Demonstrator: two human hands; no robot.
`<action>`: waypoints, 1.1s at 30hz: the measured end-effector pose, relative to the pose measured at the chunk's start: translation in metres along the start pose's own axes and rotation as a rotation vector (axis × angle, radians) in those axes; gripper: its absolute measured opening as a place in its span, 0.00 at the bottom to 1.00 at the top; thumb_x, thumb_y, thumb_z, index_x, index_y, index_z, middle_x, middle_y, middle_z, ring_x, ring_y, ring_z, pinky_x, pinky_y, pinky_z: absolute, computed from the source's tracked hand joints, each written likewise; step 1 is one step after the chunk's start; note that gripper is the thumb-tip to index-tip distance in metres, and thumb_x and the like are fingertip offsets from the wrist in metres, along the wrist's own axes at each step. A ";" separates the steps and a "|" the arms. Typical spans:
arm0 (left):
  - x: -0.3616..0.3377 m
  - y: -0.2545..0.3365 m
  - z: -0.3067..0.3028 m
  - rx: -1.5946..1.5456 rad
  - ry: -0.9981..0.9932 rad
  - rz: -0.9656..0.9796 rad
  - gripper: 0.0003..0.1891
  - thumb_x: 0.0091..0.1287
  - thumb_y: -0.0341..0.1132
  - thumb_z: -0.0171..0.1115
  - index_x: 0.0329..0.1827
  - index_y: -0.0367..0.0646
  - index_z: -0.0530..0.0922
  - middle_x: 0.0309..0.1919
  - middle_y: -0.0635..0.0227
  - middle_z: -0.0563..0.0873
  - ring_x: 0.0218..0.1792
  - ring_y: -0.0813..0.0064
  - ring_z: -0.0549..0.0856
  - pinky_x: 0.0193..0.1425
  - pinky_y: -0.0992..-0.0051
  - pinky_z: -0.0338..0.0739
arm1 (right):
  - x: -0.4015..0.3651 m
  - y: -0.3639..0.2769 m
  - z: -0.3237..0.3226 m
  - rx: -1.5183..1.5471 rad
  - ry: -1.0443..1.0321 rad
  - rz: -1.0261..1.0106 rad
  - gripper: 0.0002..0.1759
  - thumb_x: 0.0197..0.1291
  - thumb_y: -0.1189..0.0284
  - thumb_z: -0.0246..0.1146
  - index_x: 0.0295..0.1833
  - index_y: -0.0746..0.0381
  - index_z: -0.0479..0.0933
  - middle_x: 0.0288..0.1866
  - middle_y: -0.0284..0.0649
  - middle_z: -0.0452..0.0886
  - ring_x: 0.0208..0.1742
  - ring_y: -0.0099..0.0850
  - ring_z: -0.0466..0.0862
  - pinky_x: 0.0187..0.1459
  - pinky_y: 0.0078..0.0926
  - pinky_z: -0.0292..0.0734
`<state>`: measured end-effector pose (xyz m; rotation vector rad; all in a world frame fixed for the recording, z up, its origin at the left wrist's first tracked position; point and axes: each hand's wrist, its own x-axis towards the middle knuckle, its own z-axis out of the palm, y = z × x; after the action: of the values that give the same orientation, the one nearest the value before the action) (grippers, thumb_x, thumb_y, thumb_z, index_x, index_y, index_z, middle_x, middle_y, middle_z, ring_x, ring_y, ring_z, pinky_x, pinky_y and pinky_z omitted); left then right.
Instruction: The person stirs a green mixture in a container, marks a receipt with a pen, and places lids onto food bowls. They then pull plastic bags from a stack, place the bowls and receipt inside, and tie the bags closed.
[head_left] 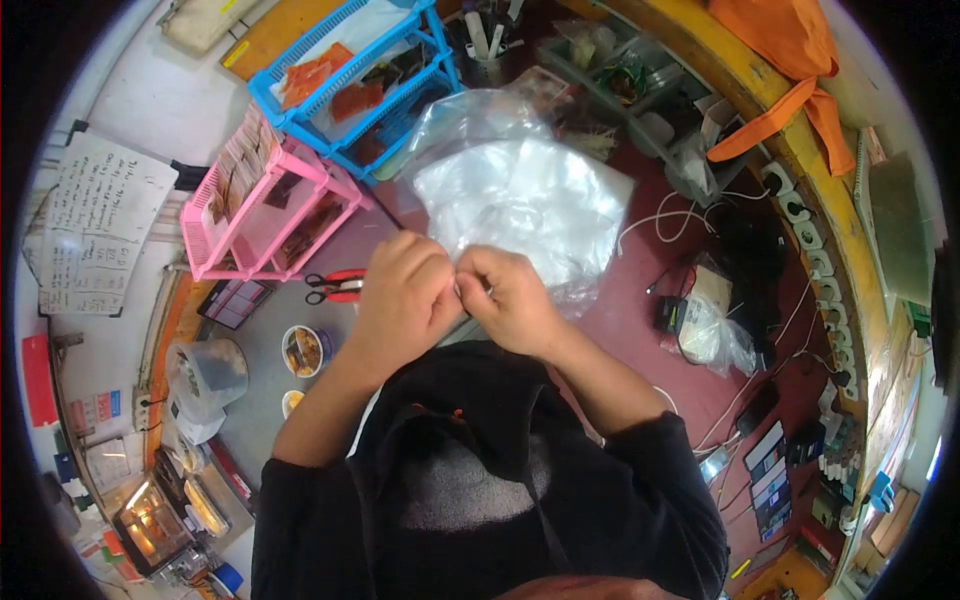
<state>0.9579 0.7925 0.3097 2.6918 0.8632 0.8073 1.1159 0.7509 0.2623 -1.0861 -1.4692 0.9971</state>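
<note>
My left hand and my right hand meet in front of my chest, both closed with fingers pinched together. Something small seems to lie between the fingertips, but the fingers hide what it is. Just beyond them a pile of clear plastic bags is spread over the desk. A red-handled tool with black finger loops lies beside my left hand, partly covered by it.
At the far left stand a pink rack and a blue tiered rack. Small tubs sit left of my forearm. A grey divided organizer is at the back right; cables and a bagged item lie on the right.
</note>
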 end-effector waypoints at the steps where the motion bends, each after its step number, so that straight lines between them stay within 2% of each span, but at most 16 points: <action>1: 0.001 0.000 0.006 -0.010 0.016 0.027 0.07 0.49 0.27 0.62 0.27 0.39 0.71 0.30 0.61 0.77 0.35 0.57 0.75 0.38 0.62 0.67 | -0.001 0.007 -0.001 0.008 0.002 -0.010 0.06 0.59 0.77 0.61 0.31 0.67 0.73 0.25 0.46 0.74 0.27 0.31 0.77 0.31 0.32 0.72; 6: 0.001 -0.007 0.038 -0.058 0.081 -0.069 0.06 0.48 0.25 0.60 0.26 0.39 0.71 0.28 0.58 0.76 0.33 0.54 0.75 0.37 0.61 0.68 | -0.007 0.033 -0.007 0.178 0.013 0.137 0.07 0.58 0.78 0.58 0.29 0.67 0.71 0.22 0.45 0.71 0.24 0.29 0.72 0.29 0.29 0.69; 9: -0.010 -0.035 0.055 -0.097 0.252 -0.340 0.03 0.53 0.23 0.56 0.26 0.40 0.72 0.25 0.59 0.76 0.28 0.59 0.77 0.33 0.63 0.70 | -0.009 0.044 -0.021 0.254 -0.011 0.205 0.09 0.59 0.78 0.55 0.26 0.66 0.69 0.23 0.42 0.73 0.25 0.27 0.72 0.30 0.27 0.70; 12: -0.030 -0.090 0.031 -0.219 0.360 -0.758 0.05 0.59 0.24 0.54 0.26 0.41 0.72 0.23 0.69 0.75 0.26 0.77 0.77 0.30 0.73 0.69 | -0.002 0.072 -0.059 0.546 0.306 -0.019 0.13 0.65 0.72 0.57 0.26 0.61 0.70 0.28 0.38 0.76 0.32 0.29 0.79 0.33 0.28 0.75; 14: -0.070 -0.128 0.016 -0.103 0.375 -0.729 0.04 0.60 0.22 0.55 0.29 0.41 0.73 0.25 0.74 0.75 0.29 0.85 0.75 0.31 0.79 0.69 | 0.026 0.083 -0.113 0.794 0.433 -0.165 0.15 0.71 0.63 0.55 0.32 0.61 0.74 0.36 0.44 0.80 0.37 0.35 0.81 0.37 0.34 0.78; 15: -0.089 -0.137 0.016 -0.098 0.371 -0.743 0.04 0.60 0.22 0.55 0.29 0.41 0.73 0.25 0.74 0.75 0.29 0.85 0.75 0.31 0.79 0.69 | 0.037 0.087 -0.143 0.747 0.605 -0.029 0.15 0.71 0.62 0.53 0.39 0.62 0.75 0.42 0.45 0.80 0.43 0.39 0.82 0.41 0.38 0.79; 16: -0.108 -0.140 0.015 -0.237 0.430 -0.781 0.04 0.60 0.20 0.55 0.32 0.40 0.74 0.26 0.74 0.75 0.29 0.85 0.75 0.33 0.80 0.70 | 0.056 0.105 -0.171 0.882 0.768 -0.151 0.12 0.70 0.67 0.52 0.44 0.64 0.74 0.45 0.46 0.80 0.46 0.42 0.82 0.46 0.40 0.79; 19: -0.135 -0.110 0.019 -0.384 0.450 -0.971 0.06 0.60 0.19 0.56 0.38 0.38 0.75 0.28 0.73 0.76 0.31 0.84 0.76 0.37 0.82 0.72 | 0.119 0.146 -0.275 0.669 1.127 0.021 0.17 0.68 0.68 0.52 0.55 0.69 0.71 0.50 0.50 0.79 0.52 0.47 0.82 0.53 0.42 0.81; 20: -0.142 -0.097 0.019 -0.389 0.421 -1.105 0.07 0.60 0.18 0.57 0.40 0.37 0.75 0.29 0.73 0.77 0.32 0.84 0.77 0.39 0.83 0.73 | 0.141 0.153 -0.301 0.596 1.116 0.034 0.17 0.69 0.69 0.51 0.56 0.69 0.71 0.51 0.50 0.79 0.52 0.46 0.82 0.54 0.41 0.81; 24: -0.222 -0.088 0.029 -0.174 0.215 -1.251 0.06 0.62 0.20 0.58 0.40 0.38 0.76 0.31 0.73 0.77 0.34 0.84 0.78 0.41 0.82 0.74 | 0.203 0.206 -0.373 0.476 1.061 0.143 0.18 0.71 0.67 0.50 0.57 0.69 0.70 0.50 0.49 0.79 0.49 0.41 0.83 0.53 0.36 0.81; 26: -0.260 -0.081 0.037 -0.175 0.276 -1.272 0.06 0.62 0.20 0.58 0.39 0.38 0.76 0.33 0.72 0.78 0.36 0.84 0.79 0.43 0.82 0.75 | 0.226 0.243 -0.399 0.230 0.978 0.371 0.20 0.71 0.63 0.51 0.56 0.69 0.70 0.48 0.49 0.80 0.48 0.37 0.83 0.51 0.31 0.81; 28: -0.277 -0.070 0.038 -0.135 0.241 -1.306 0.05 0.62 0.20 0.59 0.39 0.37 0.75 0.34 0.71 0.78 0.37 0.84 0.79 0.44 0.81 0.75 | 0.242 0.335 -0.480 -0.615 0.538 0.630 0.21 0.70 0.59 0.54 0.56 0.67 0.72 0.46 0.47 0.81 0.47 0.36 0.83 0.49 0.27 0.79; 29: -0.282 -0.064 0.038 -0.084 0.199 -1.322 0.05 0.62 0.20 0.59 0.38 0.37 0.75 0.34 0.69 0.79 0.37 0.83 0.79 0.45 0.81 0.75 | 0.249 0.332 -0.478 -0.996 0.338 0.650 0.22 0.69 0.57 0.56 0.56 0.66 0.72 0.45 0.47 0.81 0.46 0.36 0.83 0.49 0.25 0.79; 30: -0.286 -0.060 0.040 -0.101 0.234 -1.360 0.05 0.61 0.20 0.60 0.37 0.37 0.75 0.34 0.65 0.79 0.38 0.77 0.80 0.46 0.78 0.76 | 0.254 0.332 -0.471 -1.000 0.317 0.650 0.22 0.69 0.57 0.56 0.56 0.66 0.72 0.45 0.47 0.81 0.46 0.36 0.83 0.49 0.25 0.79; 32: -0.287 -0.050 0.043 -0.016 0.220 -1.332 0.05 0.60 0.20 0.60 0.36 0.38 0.75 0.34 0.64 0.80 0.39 0.74 0.81 0.47 0.76 0.77 | 0.256 0.300 -0.440 0.089 0.954 0.533 0.25 0.66 0.51 0.59 0.56 0.61 0.74 0.46 0.44 0.81 0.47 0.34 0.83 0.46 0.22 0.76; 33: -0.285 -0.045 0.042 0.069 0.204 -1.286 0.05 0.59 0.20 0.60 0.36 0.38 0.75 0.35 0.62 0.80 0.40 0.70 0.82 0.48 0.75 0.77 | 0.249 0.278 -0.424 -0.161 0.909 0.616 0.23 0.66 0.57 0.59 0.57 0.62 0.74 0.41 0.42 0.80 0.42 0.30 0.80 0.41 0.22 0.75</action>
<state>0.7661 0.6607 0.1346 1.4829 2.2406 0.6590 1.5501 1.0825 0.1188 -1.8512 -0.4740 0.6143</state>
